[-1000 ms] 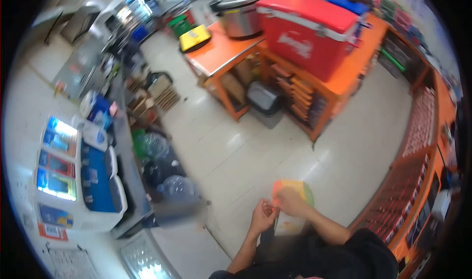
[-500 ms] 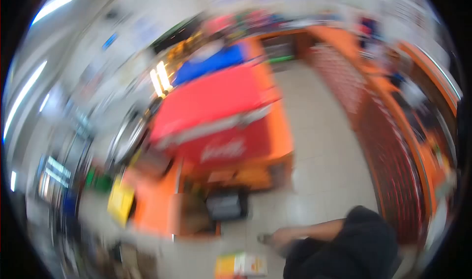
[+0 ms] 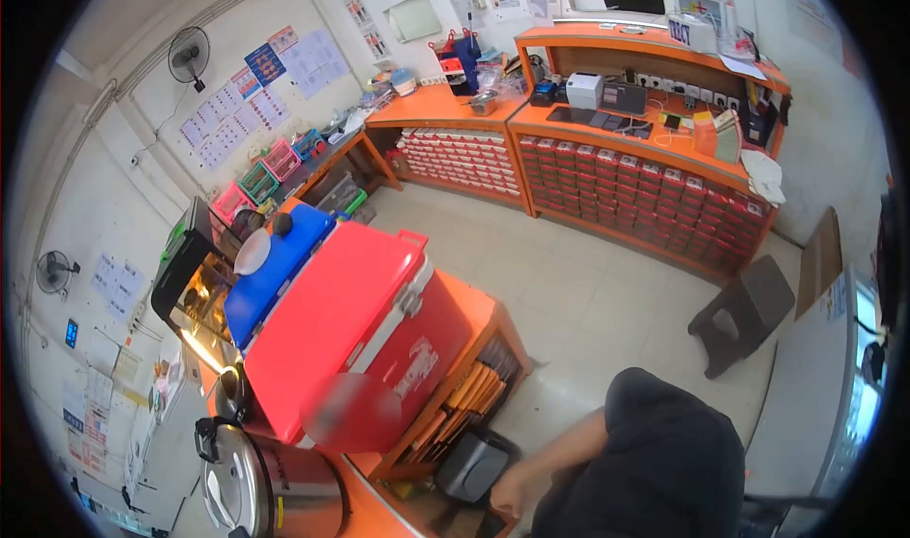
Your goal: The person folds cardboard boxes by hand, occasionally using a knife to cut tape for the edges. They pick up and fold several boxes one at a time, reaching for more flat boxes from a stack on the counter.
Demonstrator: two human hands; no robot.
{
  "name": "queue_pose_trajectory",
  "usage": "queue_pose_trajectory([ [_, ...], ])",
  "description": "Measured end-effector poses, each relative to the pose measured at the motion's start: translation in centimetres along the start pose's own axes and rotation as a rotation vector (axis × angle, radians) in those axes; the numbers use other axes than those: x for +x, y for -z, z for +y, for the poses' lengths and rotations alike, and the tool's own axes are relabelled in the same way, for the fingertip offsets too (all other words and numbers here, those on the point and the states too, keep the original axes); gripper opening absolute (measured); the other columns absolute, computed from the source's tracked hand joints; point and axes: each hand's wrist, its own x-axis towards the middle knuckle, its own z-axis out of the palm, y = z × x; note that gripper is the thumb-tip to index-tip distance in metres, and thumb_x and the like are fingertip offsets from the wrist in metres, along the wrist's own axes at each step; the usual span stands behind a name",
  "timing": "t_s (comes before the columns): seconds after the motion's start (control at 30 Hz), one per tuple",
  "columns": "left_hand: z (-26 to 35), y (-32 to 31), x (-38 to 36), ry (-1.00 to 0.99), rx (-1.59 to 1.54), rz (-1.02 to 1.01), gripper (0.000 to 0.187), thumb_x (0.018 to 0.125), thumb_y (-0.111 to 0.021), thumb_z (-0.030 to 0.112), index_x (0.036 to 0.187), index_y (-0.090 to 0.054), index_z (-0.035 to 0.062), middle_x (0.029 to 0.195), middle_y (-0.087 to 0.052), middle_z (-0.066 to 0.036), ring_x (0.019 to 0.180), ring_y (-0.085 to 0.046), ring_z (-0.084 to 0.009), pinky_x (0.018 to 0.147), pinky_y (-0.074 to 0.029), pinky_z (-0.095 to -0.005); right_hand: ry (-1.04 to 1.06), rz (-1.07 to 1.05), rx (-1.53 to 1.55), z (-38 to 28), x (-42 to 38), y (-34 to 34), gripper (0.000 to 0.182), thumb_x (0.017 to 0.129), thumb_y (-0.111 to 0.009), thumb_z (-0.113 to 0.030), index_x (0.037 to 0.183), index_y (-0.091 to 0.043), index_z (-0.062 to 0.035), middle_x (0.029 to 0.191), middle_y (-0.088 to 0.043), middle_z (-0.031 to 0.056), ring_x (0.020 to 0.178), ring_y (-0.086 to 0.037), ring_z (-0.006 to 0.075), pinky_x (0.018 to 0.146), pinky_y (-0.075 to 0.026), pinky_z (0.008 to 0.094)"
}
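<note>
One right hand hangs near the dark bin — whether its grip is wide or narrow can't be told — and a careless swing might tip the bin.

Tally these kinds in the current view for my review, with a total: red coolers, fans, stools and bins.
Red coolers: 1
Fans: 2
Stools: 1
Bins: 1
Total: 5
</note>
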Motion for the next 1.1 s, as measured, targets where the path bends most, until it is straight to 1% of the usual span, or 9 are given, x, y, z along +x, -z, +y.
queue_pose_trajectory([
  [0.03,-1.6,2.3,-0.9,0.010,0.012,-0.005,0.022,0.082,-0.068,0.012,0.098,-0.068,-0.0032,0.096,-0.070,-0.016,0.084,-0.066,-0.0225,0.078,-0.053,-0.0369,-0.006,0.277,0.171,-1.7,0.5,-0.5,0.028,0.070,-0.073,-0.027,0.062,-0.065,-0.0010,0.063,-0.065,0.0140,0.066,-0.063,0.0289,0.062,-0.046,0.0431],
  [0.17,-6.9,14.8,-3.7,0.041,0.098,-0.014,0.022,0.083,-0.069,0.012,0.098,-0.067,-0.0035,0.096,-0.070,-0.016,0.084,-0.067,-0.0229,0.078,-0.053,-0.0373,0.012,0.473,0.111,-3.4,15.2,-2.5,0.028,0.072,-0.073,-0.028,0.068,-0.064,-0.0019,0.074,-0.067,0.0142,0.074,-0.066,0.0292,0.065,-0.050,0.0432],
  [0.3,-10.4,22.3,-5.8,0.078,0.129,0.015,0.023,0.083,-0.069,0.013,0.098,-0.067,-0.0038,0.097,-0.070,-0.017,0.084,-0.067,-0.0232,0.078,-0.053,-0.0376,0.039,0.188,0.184,-11.4,23.2,-2.1,0.041,0.076,-0.073,-0.033,0.099,-0.061,-0.0022,0.080,-0.068,0.0134,0.076,-0.066,0.0306,0.066,-0.052,0.0417],
  [0.43,-13.3,29.6,-13.7,0.214,0.192,0.101,0.023,0.083,-0.069,0.013,0.099,-0.067,-0.0041,0.098,-0.070,-0.017,0.085,-0.067,-0.0236,0.078,-0.053,-0.0380,0.198,0.111,-0.126,-12.6,32.8,-4.1,0.037,0.067,-0.071,-0.031,0.053,-0.056,-0.0005,0.050,-0.052,0.0136,0.048,-0.049,0.0258,0.050,-0.041,0.0453],
  [0.53,-10.0,34.7,-31.3,0.548,0.300,0.389,0.024,0.084,-0.069,0.014,0.099,-0.067,-0.0043,0.099,-0.070,-0.018,0.085,-0.067,-0.0239,0.077,-0.053,-0.0382,0.192,0.204,-0.276,-11.1,41.1,-7.1,0.026,0.063,-0.066,-0.024,0.053,-0.060,-0.0009,0.054,-0.058,0.0147,0.048,-0.053,0.0230,0.045,-0.042,0.0452],
  [0.63,-4.9,31.6,-32.0,0.809,0.130,0.984,0.020,0.081,-0.069,0.009,0.091,-0.066,-0.0078,0.079,-0.068,-0.017,0.077,-0.065,-0.0223,0.072,-0.052,-0.0366,-0.133,0.009,-0.330,-16.3,42.5,-3.1,0.019,0.060,-0.066,-0.011,0.071,-0.067,0.0053,0.077,-0.067,0.0243,0.071,-0.068,0.0379,0.056,-0.052,0.0496],
  [0.73,-1.0,30.1,-33.8,0.909,0.345,1.124,0.016,0.081,-0.069,0.011,0.089,-0.070,-0.0027,0.078,-0.069,-0.011,0.073,-0.064,-0.0198,0.071,-0.050,-0.0339,-0.122,0.015,-0.446,-17.0,46.8,-2.8,0.059,0.080,-0.073,-0.029,0.119,-0.050,0.0084,0.128,-0.046,0.0311,0.115,-0.051,0.0452,0.089,-0.047,0.0535],
  [0.9,0.9,27.4,-37.1,0.941,-0.069,1.467,0.020,0.090,-0.066,0.013,0.101,-0.065,-0.0048,0.075,-0.063,-0.006,0.067,-0.063,-0.0132,0.056,-0.052,-0.0255,-0.075,0.250,-0.482,-20.6,55.7,-0.2,0.065,0.081,-0.070,-0.025,0.128,-0.039,0.0080,0.126,-0.045,0.0267,0.114,-0.048,0.0432,0.092,-0.045,0.0518],
  [1.1,1.7,28.2,-35.9,0.787,-0.383,1.759,0.023,0.087,-0.066,0.002,0.108,-0.061,-0.0065,0.089,-0.066,-0.010,0.074,-0.065,-0.0160,0.064,-0.057,-0.0286,0.090,0.460,-0.585,-19.2,64.4,-2.2,0.048,0.086,-0.057,-0.017,0.126,-0.044,0.0059,0.120,-0.048,0.0228,0.112,-0.048,0.0377,0.089,-0.046,0.0515],
])
